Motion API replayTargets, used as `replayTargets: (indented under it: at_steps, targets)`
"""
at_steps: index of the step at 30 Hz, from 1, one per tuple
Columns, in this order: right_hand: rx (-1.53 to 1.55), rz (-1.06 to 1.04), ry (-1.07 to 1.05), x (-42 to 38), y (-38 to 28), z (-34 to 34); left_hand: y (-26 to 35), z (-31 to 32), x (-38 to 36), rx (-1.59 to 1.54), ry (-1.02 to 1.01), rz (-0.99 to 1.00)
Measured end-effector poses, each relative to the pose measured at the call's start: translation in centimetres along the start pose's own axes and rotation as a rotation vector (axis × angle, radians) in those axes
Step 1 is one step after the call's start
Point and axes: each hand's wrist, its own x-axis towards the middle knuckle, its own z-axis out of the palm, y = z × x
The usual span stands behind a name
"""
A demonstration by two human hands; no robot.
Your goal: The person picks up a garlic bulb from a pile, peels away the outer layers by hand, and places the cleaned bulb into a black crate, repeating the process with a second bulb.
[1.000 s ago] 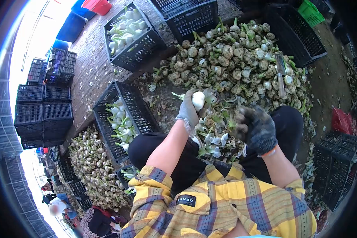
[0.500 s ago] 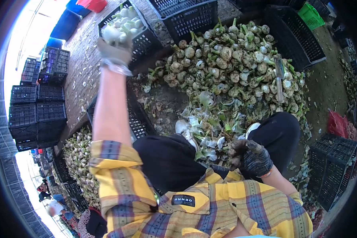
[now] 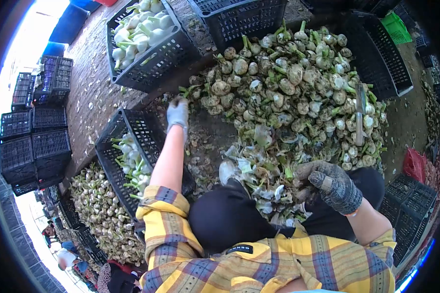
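My left hand (image 3: 178,115), in a pale glove with dirty fingertips, reaches forward beside the left edge of a heap of soil-stained bulbs (image 3: 278,80) with green stems, like fresh garlic. Its fingers bend down away from me, and their grip is hidden. Over my right thigh, my right hand (image 3: 330,185) wears a dark grey glove with brown, dirty fingers. They are loosely curved, thumb apart, and no object shows between them. Below it lie peeled skins and leaves (image 3: 259,171). A knife (image 3: 360,115) rests on the heap's right side.
A black crate (image 3: 156,61) at upper left holds clean white bulbs (image 3: 142,34). A tilted crate (image 3: 117,124) with more white bulbs stands left of my knee. Other black crates (image 3: 244,22) border the heap. More bulbs (image 3: 105,215) lie at left, with people (image 3: 68,256) beyond.
My left hand has come back from the upper-left crate, where it was at the white bulbs, to the heap's edge. My right hand has risen slightly and its fingers have loosened. The view has shifted.
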Motion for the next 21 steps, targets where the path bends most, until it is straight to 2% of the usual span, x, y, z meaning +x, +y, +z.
replayTargets:
  at_steps: [2,4,5,6,14,19,21]
  targets:
    - [0.059,0.009,0.032,1.5,0.2,-0.1,-3.3,0.7,3.4,0.451,-0.028,0.278]
    - [0.116,0.027,0.066,2.7,1.2,-0.6,-0.1,1.9,1.7,0.853,0.034,0.283]
    - [0.116,0.070,0.075,3.1,1.2,-0.7,0.0,2.4,2.4,0.920,0.005,0.260]
    - [0.086,0.056,0.104,3.4,2.0,-1.0,-0.2,2.7,3.0,0.972,0.003,0.343]
    - [0.029,0.064,0.120,5.2,2.6,-1.7,0.5,4.8,5.3,1.207,-0.131,0.089]
    - [0.045,0.096,0.129,4.9,2.1,-1.0,1.4,4.7,4.2,1.186,-0.085,0.113]
    - [-0.124,0.043,0.101,4.8,1.6,-0.8,3.1,4.1,3.0,1.152,-0.074,0.167]
